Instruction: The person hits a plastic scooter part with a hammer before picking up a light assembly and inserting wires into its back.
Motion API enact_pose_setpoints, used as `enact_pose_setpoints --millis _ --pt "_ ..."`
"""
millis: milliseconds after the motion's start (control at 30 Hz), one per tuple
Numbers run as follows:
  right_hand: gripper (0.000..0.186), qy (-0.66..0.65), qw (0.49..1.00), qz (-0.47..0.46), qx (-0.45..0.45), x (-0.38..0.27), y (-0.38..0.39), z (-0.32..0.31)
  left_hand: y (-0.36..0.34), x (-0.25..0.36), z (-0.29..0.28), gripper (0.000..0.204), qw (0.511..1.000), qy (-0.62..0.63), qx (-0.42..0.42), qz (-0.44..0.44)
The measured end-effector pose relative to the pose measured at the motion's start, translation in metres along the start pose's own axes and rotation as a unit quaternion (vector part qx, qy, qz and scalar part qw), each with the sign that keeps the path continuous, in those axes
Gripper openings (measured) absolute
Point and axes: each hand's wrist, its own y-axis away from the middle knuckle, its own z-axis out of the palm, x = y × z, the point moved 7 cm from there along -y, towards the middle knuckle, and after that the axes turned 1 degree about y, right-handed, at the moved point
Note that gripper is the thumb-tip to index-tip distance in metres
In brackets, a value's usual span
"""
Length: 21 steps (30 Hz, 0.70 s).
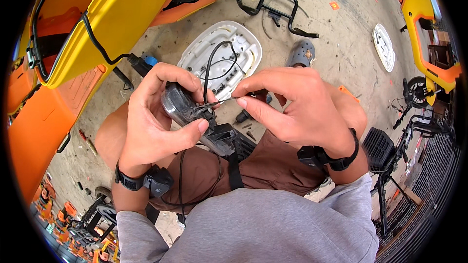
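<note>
My left hand grips the small lamp firmly by its hard body, while my right hand pinches its thin, probably fragile wire.

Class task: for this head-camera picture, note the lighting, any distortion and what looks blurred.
Head view: soft, even daylight, weak shadows on the concrete floor; fisheye bends the yellow panel near the black rim; both hands, left hand and right hand, look sharp.
</note>
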Motion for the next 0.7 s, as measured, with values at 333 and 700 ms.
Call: enact_pose_setpoints --millis 333,700 --pt "0.008 -0.065 0.997 -0.025 0.029 0.005 0.002 0.016 0.002 0.001 0.004 0.044 1.0 -0.011 -0.008 -0.012" --pt "0.008 -0.094 0.995 0.027 -0.028 0.002 0.002 0.018 0.003 0.004 0.002 0.044 0.999 -0.021 -0.028 0.009"
